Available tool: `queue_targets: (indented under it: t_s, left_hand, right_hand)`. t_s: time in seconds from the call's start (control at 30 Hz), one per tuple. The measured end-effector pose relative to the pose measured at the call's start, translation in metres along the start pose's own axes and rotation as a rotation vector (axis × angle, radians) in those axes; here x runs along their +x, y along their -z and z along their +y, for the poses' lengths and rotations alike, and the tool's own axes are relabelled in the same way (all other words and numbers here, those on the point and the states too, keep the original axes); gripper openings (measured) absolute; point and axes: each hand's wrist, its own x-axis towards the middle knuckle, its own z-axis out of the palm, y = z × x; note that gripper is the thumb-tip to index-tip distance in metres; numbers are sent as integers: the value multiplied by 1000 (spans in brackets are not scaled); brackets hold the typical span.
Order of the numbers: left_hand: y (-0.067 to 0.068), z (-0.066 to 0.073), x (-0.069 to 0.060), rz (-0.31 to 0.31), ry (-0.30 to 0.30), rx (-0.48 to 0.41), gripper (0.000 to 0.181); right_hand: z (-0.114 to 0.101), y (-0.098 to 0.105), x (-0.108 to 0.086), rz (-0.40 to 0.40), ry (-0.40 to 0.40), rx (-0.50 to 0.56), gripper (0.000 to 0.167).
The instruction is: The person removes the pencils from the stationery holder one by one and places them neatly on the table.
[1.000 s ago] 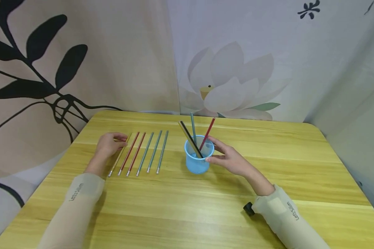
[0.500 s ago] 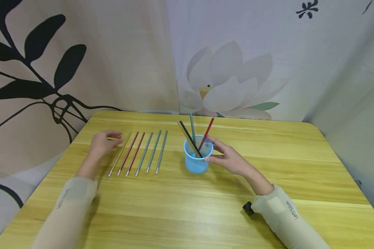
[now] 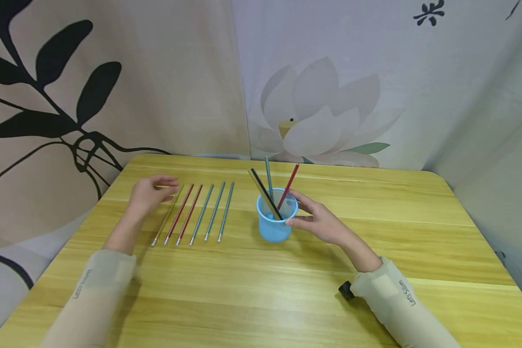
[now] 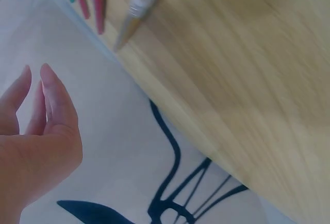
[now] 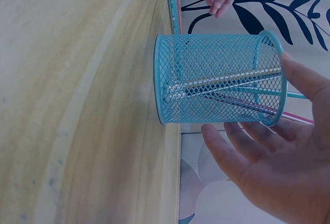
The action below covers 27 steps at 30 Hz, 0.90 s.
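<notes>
From three o'clock, the right hand gripped the cup on the surface; tugging risked tipping it. At nine, the empty left hand hung near the yellow pencil; nudges risked rolling.

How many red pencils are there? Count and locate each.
3: the left red pencil and right red pencil on the table, between the yellow pencil and teal pencils; the third red pencil leaning inside the blue mesh cup.

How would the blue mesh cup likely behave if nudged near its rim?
The blue mesh cup is probably light for its size, given its open mesh walls. It might tip fairly easily, since pencils lean out past its rim.
</notes>
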Motion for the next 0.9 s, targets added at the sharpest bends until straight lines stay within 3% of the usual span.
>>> queue_targets:
  t_s: [0.3, 0.53, 0.9]
  left_hand:
    - [-9, 25, -6, -25, -17, -143, 45]
    - [-19, 38, -7, -40, -59, -171, 45]
    - [-36, 61, -11, -82, -77, -251, 44]
  right_hand:
    - [0, 0, 1, 2, -5, 5, 75]
    - [0, 0, 0, 2, -2, 5, 75]
    - [0, -1, 0, -2, -4, 10, 74]
